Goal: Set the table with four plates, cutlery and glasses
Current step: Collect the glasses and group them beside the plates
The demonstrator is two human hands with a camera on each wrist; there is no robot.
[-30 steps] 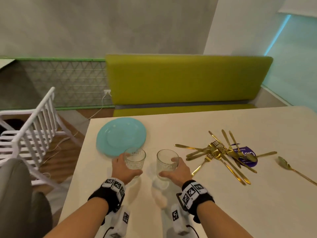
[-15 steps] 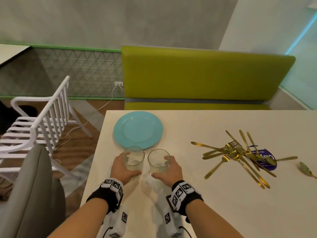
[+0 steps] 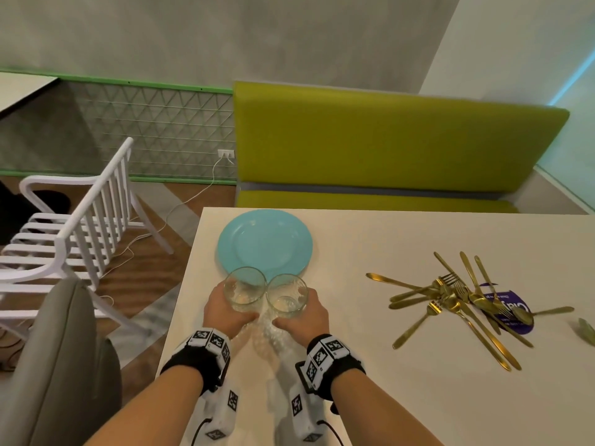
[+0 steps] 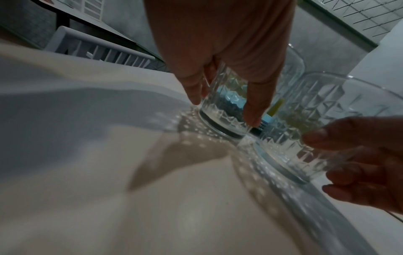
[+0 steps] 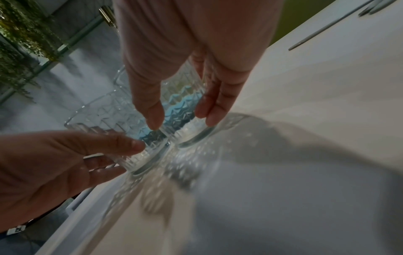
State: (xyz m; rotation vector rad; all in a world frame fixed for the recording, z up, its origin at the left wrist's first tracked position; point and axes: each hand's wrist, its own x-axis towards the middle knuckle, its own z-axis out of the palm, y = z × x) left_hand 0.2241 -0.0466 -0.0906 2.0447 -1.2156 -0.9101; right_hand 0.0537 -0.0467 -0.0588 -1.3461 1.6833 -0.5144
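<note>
Your left hand [image 3: 225, 312] gripped the left glass [image 3: 244, 289] with fingers curled around it, on the table [image 3: 402, 397] just before the blue plate [image 3: 264, 243]. Your right hand [image 3: 306, 317] gripped the right glass [image 3: 286, 296] beside it. The gold cutlery [image 3: 460, 300] lay further right.

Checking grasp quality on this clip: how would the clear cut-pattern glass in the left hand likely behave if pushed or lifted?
The clear cut-pattern glass tumbler looks rigid and breakable, so knocks against the second glass tumbler beside it seem risky. Its faceted wall probably aids grip for the left hand. Short with a thick base, it seems unlikely to tip.
</note>
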